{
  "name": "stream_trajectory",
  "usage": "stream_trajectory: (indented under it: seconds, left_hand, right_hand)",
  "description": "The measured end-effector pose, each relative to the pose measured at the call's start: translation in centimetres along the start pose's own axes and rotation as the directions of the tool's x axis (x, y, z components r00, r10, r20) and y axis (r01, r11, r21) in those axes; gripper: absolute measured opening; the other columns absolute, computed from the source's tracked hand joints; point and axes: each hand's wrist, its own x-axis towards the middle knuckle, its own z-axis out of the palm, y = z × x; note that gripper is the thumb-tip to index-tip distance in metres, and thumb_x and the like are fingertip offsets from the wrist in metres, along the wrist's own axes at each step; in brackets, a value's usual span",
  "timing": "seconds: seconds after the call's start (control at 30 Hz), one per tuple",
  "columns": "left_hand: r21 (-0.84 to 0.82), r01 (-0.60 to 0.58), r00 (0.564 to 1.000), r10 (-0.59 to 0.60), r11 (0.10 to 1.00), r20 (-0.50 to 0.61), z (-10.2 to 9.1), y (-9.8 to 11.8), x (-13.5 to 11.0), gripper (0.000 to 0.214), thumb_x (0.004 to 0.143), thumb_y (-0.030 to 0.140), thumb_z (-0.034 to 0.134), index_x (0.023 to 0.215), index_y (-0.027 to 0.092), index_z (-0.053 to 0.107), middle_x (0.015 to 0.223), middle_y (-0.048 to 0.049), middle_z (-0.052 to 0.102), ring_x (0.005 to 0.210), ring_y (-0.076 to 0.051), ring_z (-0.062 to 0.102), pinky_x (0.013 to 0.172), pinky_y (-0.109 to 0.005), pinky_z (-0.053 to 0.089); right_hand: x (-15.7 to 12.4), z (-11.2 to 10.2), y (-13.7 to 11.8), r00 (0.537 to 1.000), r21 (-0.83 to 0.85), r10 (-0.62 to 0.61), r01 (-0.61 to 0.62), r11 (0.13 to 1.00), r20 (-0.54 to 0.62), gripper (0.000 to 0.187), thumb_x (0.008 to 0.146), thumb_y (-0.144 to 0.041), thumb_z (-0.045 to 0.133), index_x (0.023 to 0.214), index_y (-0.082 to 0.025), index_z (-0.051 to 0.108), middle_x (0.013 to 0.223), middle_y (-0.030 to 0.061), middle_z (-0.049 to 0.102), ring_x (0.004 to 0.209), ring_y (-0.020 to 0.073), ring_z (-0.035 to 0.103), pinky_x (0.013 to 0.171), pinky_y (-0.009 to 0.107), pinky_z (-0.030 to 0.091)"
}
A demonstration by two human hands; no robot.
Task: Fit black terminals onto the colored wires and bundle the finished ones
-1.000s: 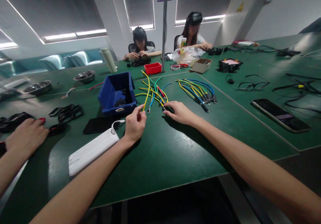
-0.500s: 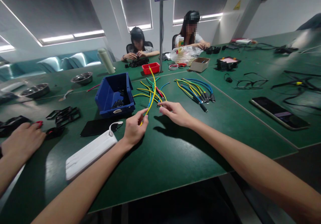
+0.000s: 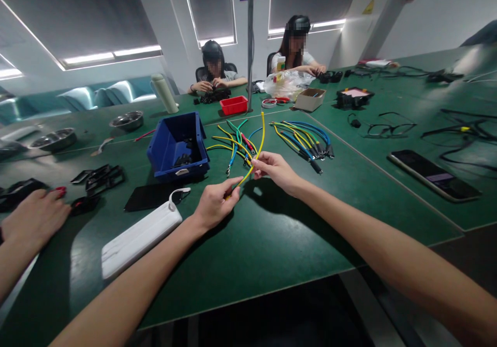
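A yellow cable [image 3: 262, 139] runs up and to the right between my hands, its upper end standing free. My left hand [image 3: 218, 200] pinches its lower part, and that end is hidden in the fingers. Farther up, my right hand [image 3: 276, 171] closes thumb and fingers on the same cable. Just beyond lies a loose pile of cables [image 3: 233, 142] in yellow, blue, green and red, some with metal ring terminals. To its right rests a bundle of cables [image 3: 305, 137] with black-sleeved ends. The blue bin [image 3: 159, 153] left of the pile holds small black parts.
A white power bank [image 3: 142, 241] and a dark flat pouch [image 3: 145, 198] lie left of my left arm. At the far left is another person's hand [image 3: 37, 217] near black plastic frames [image 3: 103, 178]. A phone [image 3: 433, 175] lies right; a metal pole [image 3: 250, 41] stands behind the cables.
The yellow cable has swung to the right, and my right hand has come onto it. My left hand has shifted slightly right and nearer to me.
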Motion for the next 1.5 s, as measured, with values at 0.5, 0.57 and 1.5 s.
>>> stream_trajectory:
  seconds: [0.5, 0.57, 1.5]
  left_hand:
    - [0.263, 0.02, 0.976, 0.038, 0.965, -0.213, -1.0, 0.3, 0.2, 0.02, 0.086, 0.029, 0.055, 0.093, 0.016, 0.069, 0.058, 0.002, 0.06, 0.048, -0.01, 0.053, 0.052, -0.021, 0.037]
    - [0.291, 0.035, 0.96, 0.049, 0.956, -0.276, -1.3, 0.1, 0.3, 0.019, 0.085, 0.026, 0.054, 0.093, 0.016, 0.068, 0.063, 0.0006, 0.063, 0.054, -0.011, 0.056, 0.058, -0.022, 0.042]
    - [0.764, 0.287, 0.955, -0.238, 0.577, -0.179, -4.3, -3.2, 2.0, 0.046, 0.084, 0.042, 0.048, 0.116, 0.011, 0.061, 0.104, -0.0178, 0.061, 0.101, -0.035, 0.05, 0.081, -0.043, 0.04]
  right_hand:
    - [0.3, -2.0, -1.2, 0.957, 0.237, 0.122, -0.058, 0.97, -0.264, 0.035, 0.067, -0.037, 0.078, 0.084, -0.02, 0.052, 0.069, -0.0042, 0.058, 0.054, 0.0079, 0.056, 0.053, 0.02, 0.043]
    - [0.4, -2.3, -1.4, 0.95, 0.246, 0.111, -0.037, 0.968, -0.292, 0.035, 0.067, -0.036, 0.078, 0.083, -0.02, 0.051, 0.069, -0.0043, 0.058, 0.054, 0.0078, 0.056, 0.052, 0.02, 0.044]
    - [0.7, -3.4, -1.4, 0.926, 0.193, 0.08, -0.008, 0.981, -0.369, 0.031, 0.067, -0.034, 0.076, 0.078, -0.019, 0.051, 0.064, -0.0037, 0.057, 0.052, 0.0084, 0.054, 0.051, 0.022, 0.042]
